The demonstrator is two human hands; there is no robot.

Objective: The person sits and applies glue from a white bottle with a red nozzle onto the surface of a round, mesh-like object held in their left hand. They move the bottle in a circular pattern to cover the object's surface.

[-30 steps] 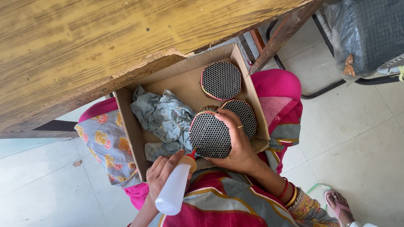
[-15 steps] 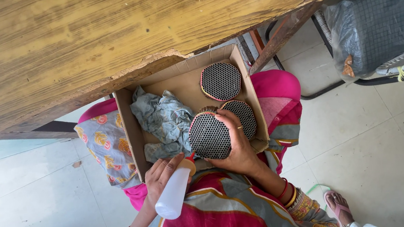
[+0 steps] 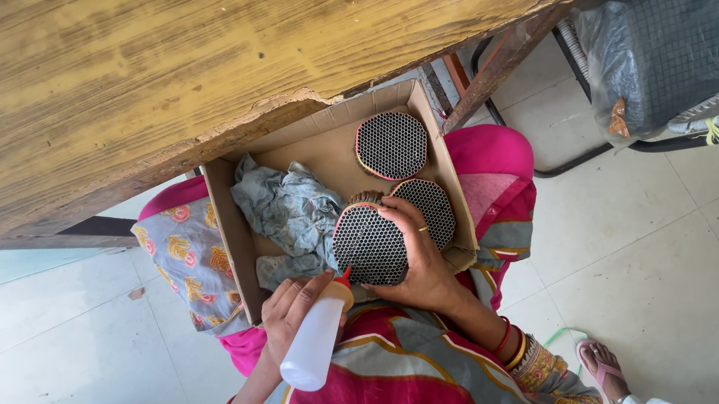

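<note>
— Left hand (image 3: 292, 305)?
— Wrapped around white plastic squeeze bottle (image 3: 314, 344), red nozzle touching round honeycomb-faced bundle (image 3: 370, 245).
— Right hand (image 3: 419, 262)?
— Gripping that bundle, over brown cardboard box (image 3: 318, 144) on lap, beside crumpled grey cloth (image 3: 289, 209).

White squeeze bottle (image 3: 314, 347) tilted, red tip touching honeycomb disc (image 3: 370, 245), held over box.

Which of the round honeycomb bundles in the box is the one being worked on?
Find the open cardboard box on the person's lap, under the wooden table. Three round honeycomb bundles sit in its right half. The one meant is nearest the body, gripped by the right hand, with the squeeze bottle's red tip touching its edge.
</note>
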